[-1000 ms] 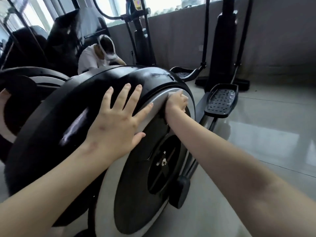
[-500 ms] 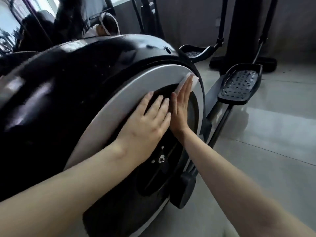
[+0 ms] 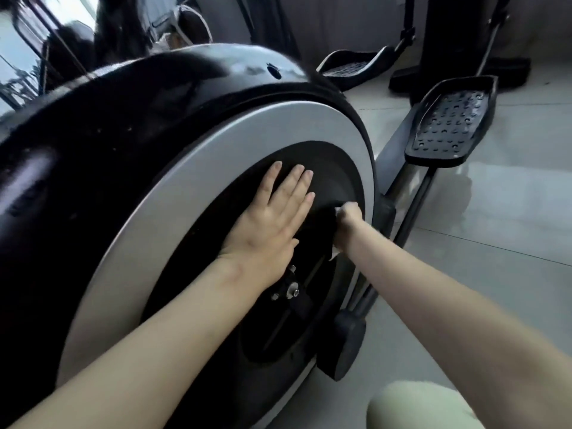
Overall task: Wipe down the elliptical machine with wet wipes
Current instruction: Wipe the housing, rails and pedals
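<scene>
Black round flywheel disc (image 3: pixel 334 171)
Left hand (image 3: pixel 272 221) spread flat on it; right hand (image 3: pixel 348 222) beside clutches white wet wipe (image 3: pixel 337 211).

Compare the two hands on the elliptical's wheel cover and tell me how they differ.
The left hand lies flat and outstretched; the right hand is curled. The left hand holds nothing; the right hand grips a white wet wipe. The left hand rests nearer the middle of the black disc; the right hand is at its edge, by the silver ring. Both touch the disc.
</scene>
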